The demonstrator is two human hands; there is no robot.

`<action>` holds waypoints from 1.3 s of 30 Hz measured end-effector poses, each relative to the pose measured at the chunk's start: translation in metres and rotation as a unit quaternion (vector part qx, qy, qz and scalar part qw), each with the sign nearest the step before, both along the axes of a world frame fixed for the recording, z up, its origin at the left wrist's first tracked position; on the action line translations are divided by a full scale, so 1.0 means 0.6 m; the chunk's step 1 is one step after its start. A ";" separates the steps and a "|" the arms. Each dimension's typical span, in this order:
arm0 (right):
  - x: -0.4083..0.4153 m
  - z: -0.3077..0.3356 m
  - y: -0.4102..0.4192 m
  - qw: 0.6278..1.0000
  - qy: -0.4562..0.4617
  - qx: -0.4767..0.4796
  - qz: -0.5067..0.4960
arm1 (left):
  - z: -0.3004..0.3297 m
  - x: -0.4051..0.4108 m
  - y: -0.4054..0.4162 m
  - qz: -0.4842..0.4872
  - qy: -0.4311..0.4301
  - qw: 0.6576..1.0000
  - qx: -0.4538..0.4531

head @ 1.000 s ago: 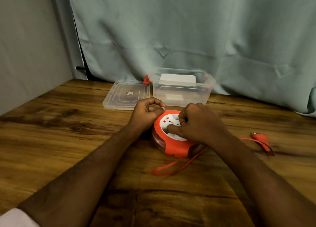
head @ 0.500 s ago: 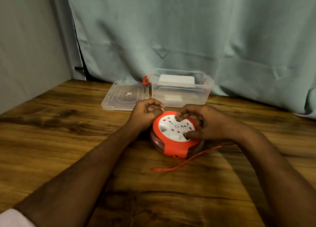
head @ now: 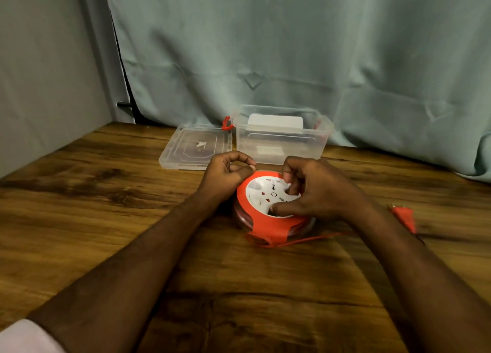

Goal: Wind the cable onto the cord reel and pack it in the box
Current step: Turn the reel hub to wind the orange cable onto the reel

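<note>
Winding looked nearly done: left hand [head: 228, 176] gripped cord reel [head: 268, 206] rim, right hand [head: 316, 193] fingers pinched its white hub; plug [head: 403, 217] and cable [head: 310, 239] tail lay outside; box [head: 281, 137] was unpacked.

Wooden table [head: 79, 220], dark brown grain with knots, fills the foreground. Pale teal curtain [head: 292, 47], creased, hangs behind, touching the table's far edge. Plain grey wall [head: 39, 73] at left. Dim, warm light.

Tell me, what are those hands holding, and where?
Both are on the cord reel. The left hand steadies its orange rim at the far left; the right hand has fingertips on the white socket face. Neither holds the cable.
</note>
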State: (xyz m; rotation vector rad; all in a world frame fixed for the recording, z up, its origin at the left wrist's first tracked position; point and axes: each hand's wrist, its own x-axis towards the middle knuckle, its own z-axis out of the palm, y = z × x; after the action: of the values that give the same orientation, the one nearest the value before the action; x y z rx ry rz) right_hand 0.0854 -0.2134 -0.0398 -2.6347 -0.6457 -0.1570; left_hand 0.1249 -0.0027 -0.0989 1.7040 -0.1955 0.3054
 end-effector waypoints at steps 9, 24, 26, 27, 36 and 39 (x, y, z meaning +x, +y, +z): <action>-0.005 -0.011 0.027 0.995 -0.059 -0.018 -0.082 | -0.001 0.004 0.000 0.021 0.003 1.000 0.005; -0.019 -0.037 0.077 0.975 -0.146 -0.014 -0.166 | 0.002 0.002 0.000 0.013 0.010 1.000 0.009; -0.017 -0.040 0.075 0.978 -0.143 -0.006 -0.152 | 0.004 0.001 0.001 -0.018 0.019 1.000 0.008; -0.016 -0.042 0.074 0.979 -0.144 -0.005 -0.147 | 0.004 0.000 0.001 -0.036 0.028 0.999 0.007; -0.004 -0.039 0.053 0.951 -0.180 0.206 -0.146 | 0.018 -0.010 -0.006 -0.011 0.037 0.991 -0.128; 0.009 -0.042 0.045 0.894 -0.156 0.384 -0.171 | 0.025 -0.005 0.002 0.050 0.019 0.977 -0.204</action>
State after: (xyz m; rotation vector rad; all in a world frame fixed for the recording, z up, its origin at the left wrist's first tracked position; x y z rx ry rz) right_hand 0.0907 -0.1863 -0.0651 -1.9227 -0.1361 -0.7801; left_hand 0.1217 -0.0016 -0.0840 1.3122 -0.0139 0.3599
